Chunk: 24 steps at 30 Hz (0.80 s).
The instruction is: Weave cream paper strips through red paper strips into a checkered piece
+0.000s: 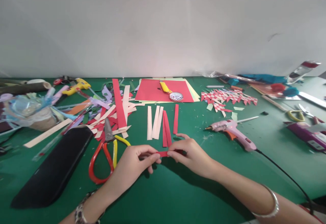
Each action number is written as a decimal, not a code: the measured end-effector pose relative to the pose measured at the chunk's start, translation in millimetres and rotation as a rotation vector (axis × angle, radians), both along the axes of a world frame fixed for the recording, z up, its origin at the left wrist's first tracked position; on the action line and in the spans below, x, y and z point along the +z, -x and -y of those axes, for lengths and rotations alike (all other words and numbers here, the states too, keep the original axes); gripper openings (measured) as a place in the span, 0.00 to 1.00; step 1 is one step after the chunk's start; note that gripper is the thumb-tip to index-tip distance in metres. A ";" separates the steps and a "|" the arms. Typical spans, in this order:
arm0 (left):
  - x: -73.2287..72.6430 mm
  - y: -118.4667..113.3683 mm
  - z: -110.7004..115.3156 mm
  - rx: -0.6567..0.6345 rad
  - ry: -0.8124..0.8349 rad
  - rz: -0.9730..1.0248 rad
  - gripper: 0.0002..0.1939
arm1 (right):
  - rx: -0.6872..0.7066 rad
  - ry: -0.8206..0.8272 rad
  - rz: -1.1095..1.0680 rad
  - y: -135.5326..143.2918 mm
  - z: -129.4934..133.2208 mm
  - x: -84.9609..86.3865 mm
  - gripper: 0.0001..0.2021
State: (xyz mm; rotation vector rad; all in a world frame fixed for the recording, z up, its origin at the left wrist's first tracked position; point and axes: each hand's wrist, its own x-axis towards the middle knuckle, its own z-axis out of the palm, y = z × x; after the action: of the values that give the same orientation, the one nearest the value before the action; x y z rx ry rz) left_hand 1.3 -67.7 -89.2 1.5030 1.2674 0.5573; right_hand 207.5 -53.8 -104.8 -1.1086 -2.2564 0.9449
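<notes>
Two bare hands, left (141, 161) and right (189, 152), pinch a short red paper strip (163, 153) above a green tabletop (163, 197), near a pink glue gun with a black cord (233, 130).

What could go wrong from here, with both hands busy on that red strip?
Possible risks:
1. The pink glue gun lies with its nozzle towards the right hand; if hot, which I can't tell, it might burn fingers.
2. The left hand and right hand pinch a short red strip that could crease or slip.
3. The loose red strips just beyond the fingers might get nudged out of place.
</notes>
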 end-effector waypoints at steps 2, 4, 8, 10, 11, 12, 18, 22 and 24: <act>-1.0 1.2 -0.7 -0.004 0.026 0.017 0.15 | -0.017 0.026 -0.021 -0.9 -1.7 0.1 0.13; -1.9 1.7 -0.9 -0.006 0.046 0.029 0.14 | -0.024 0.038 -0.035 -1.4 -3.0 -0.1 0.13; -4.6 1.2 0.0 -0.031 0.050 0.027 0.15 | -0.021 0.047 -0.045 -1.3 -3.0 -0.5 0.12; -5.9 0.9 0.5 -0.043 0.040 0.009 0.16 | -0.014 0.045 -0.049 -1.1 -2.2 -0.9 0.12; -6.1 0.7 0.6 -0.046 0.033 -0.002 0.17 | -0.010 0.042 -0.051 -1.1 -1.8 -1.2 0.12; -6.1 0.6 0.8 -0.049 0.024 -0.014 0.17 | -0.008 0.040 -0.052 -0.9 -1.5 -1.6 0.12; -0.1 1.0 -0.1 -0.052 -0.055 -0.107 0.19 | 0.026 -0.004 -0.052 -1.8 -4.2 -0.9 0.12; 3.5 10.1 -5.2 -0.026 -0.077 -0.186 0.22 | 0.031 -0.013 0.013 -8.0 -8.6 5.1 0.13; 4.0 16.5 -8.8 -0.028 -0.091 -0.199 0.22 | 0.012 0.057 -0.009 -12.4 -10.6 7.8 0.13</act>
State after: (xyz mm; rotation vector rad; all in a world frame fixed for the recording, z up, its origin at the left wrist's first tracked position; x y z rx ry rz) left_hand -15.2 -59.0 -85.2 1.6825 1.3867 0.4604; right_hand 219.9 -43.3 -97.0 -1.1140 -2.2436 1.0232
